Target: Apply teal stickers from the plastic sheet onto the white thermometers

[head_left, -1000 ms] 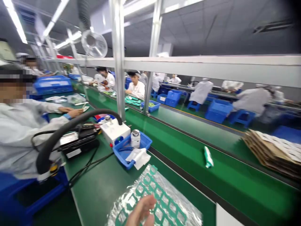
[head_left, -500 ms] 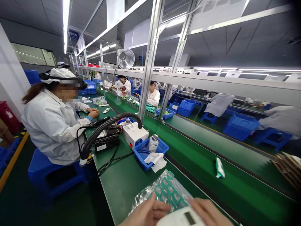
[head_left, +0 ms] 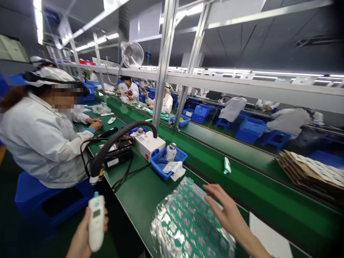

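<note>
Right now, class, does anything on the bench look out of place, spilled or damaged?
One small thing: the crumpled white wipe hangs over the rim of the blue tray instead of lying inside, which looks untidy. I see no spill or damage.

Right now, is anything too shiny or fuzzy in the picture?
In the head view, the plastic sheet by the right hand has bright white glare; the ceiling light is washed out to plain white; the far coats look soft and smeary; and the top right corner fades to black.
</note>
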`<state>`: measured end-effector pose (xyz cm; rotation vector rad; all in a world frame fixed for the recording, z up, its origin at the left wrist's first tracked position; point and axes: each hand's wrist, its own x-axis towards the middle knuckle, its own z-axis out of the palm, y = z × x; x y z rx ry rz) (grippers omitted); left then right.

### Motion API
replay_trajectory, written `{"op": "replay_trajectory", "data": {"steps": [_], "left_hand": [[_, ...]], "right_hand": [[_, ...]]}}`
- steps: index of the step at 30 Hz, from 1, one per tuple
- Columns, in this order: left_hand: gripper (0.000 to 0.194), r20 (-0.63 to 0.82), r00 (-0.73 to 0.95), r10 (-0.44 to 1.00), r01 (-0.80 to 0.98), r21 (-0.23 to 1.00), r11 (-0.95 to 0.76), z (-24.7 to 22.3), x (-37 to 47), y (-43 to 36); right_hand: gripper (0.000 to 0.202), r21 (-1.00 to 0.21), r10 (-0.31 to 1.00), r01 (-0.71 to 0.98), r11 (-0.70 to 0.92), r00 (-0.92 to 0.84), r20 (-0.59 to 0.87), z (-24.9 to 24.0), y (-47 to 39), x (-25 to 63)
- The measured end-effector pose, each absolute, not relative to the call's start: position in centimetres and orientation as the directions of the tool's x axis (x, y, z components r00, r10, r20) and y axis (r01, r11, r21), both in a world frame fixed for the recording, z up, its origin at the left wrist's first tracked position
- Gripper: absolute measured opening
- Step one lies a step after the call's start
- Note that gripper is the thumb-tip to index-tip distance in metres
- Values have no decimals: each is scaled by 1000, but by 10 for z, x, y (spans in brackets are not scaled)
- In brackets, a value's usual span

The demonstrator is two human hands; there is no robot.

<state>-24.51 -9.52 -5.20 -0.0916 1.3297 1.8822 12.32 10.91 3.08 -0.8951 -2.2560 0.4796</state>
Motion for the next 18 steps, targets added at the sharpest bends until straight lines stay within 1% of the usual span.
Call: {"op": "replay_trajectory", "data": {"steps": [1,2,3,4,6,7,9,12,15,18], "left_hand": [[25,-495,-706,506,-633,762,-136,-51,-265,-91],[23,-505,-717,480,-628,767,-133,-51,-283,-85],[28,-525,-724,447,-627,772,-110,-51,-298,-77],[33,-531,-726,438,-620,781,-81,-52,-311,-68],[36,-501,-757,419,-572,818,-56,-53,-328,-52],[32,-474,-764,437,-549,834,-54,-53,-333,-47],[29,-419,-779,466,-499,865,-58,-52,-335,-41],[29,-362,-778,514,-443,896,-39,-55,-327,-47],[25,-349,-744,570,-439,898,-24,-62,-306,-61],[25,-348,-694,630,-473,881,-34,-66,-276,-75]], "right_hand": [[29,-640,804,491,591,-423,417,26,119,130],[31,-734,887,501,459,-313,340,20,128,135],[32,-809,946,494,318,-223,236,13,136,139],[34,-829,965,499,254,-182,186,7,142,141],[30,-842,984,511,174,-131,123,-5,152,143],[28,-842,987,518,151,-120,103,-10,155,142],[23,-841,991,527,121,-115,71,-17,161,136],[19,-834,990,542,102,-135,33,-23,171,120],[20,-817,987,573,69,-160,-28,-29,187,100],[26,-784,983,620,26,-159,-94,-37,201,83]]}}
